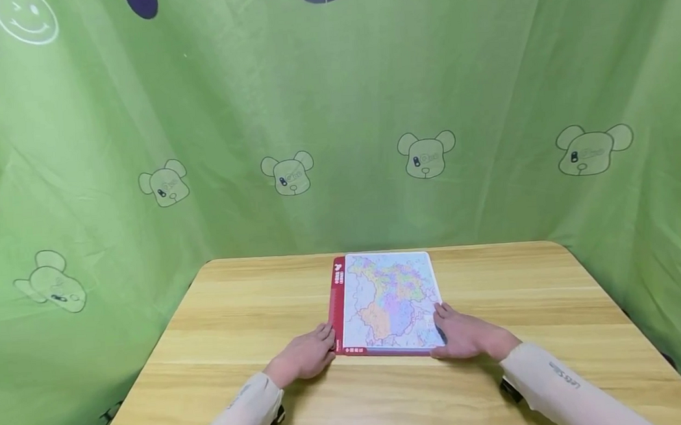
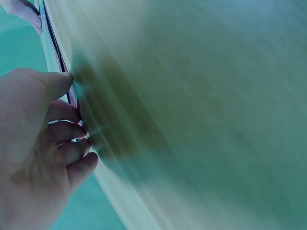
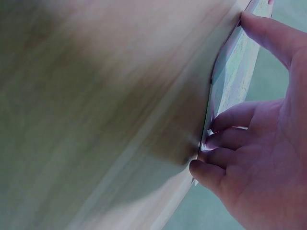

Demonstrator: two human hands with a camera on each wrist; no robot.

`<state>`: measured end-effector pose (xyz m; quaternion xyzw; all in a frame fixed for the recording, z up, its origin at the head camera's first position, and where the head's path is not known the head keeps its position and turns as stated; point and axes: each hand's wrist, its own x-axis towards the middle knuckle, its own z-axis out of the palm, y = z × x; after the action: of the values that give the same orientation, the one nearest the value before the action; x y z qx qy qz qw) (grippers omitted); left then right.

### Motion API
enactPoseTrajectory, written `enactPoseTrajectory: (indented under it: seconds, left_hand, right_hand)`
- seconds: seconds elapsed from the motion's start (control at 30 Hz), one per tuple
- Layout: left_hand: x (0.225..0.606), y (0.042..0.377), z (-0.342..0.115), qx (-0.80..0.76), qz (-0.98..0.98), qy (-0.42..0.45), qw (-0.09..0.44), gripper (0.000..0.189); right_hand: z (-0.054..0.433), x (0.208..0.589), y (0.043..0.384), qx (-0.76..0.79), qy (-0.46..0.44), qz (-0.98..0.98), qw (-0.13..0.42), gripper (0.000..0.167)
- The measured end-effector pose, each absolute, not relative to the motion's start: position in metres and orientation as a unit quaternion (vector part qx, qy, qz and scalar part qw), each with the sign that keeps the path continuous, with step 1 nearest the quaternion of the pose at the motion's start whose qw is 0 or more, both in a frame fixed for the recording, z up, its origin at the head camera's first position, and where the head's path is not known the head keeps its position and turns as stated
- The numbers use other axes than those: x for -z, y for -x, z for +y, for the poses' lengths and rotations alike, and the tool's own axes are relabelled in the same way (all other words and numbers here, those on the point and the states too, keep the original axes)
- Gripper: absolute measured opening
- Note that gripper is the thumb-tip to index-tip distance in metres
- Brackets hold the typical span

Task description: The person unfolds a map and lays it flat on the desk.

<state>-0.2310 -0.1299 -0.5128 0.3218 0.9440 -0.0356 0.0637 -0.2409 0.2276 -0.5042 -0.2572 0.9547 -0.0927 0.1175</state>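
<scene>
A flat rectangular map board (image 1: 390, 304) lies on the wooden table, with a coloured map on its face and a red strip along its left side. My left hand (image 1: 305, 354) holds the near left corner, its fingers along the side and its thumb at the near edge. In the left wrist view those fingers (image 2: 72, 148) are bent against the board's thin edge. At the near right corner my right hand (image 1: 465, 333) holds the board, thumb at the near edge and fingers along the right side. The right wrist view shows these fingers (image 3: 230, 139) bent at the edge.
The light wooden table (image 1: 235, 310) runs out to both sides of the board. Green curtain cloth (image 1: 340, 206) with bear-head drawings hangs behind the table and on its left and right.
</scene>
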Motion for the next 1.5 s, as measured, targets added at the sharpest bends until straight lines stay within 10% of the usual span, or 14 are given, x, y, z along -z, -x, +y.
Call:
enactPoseTrajectory:
  seconds: [1.5]
  left_hand:
    - [0.518,0.235,-0.127,0.044,0.939,-0.340,-0.008,0.049]
  right_hand:
    - [0.112,0.494,0.237,0.049,0.447,0.893,0.037,0.055]
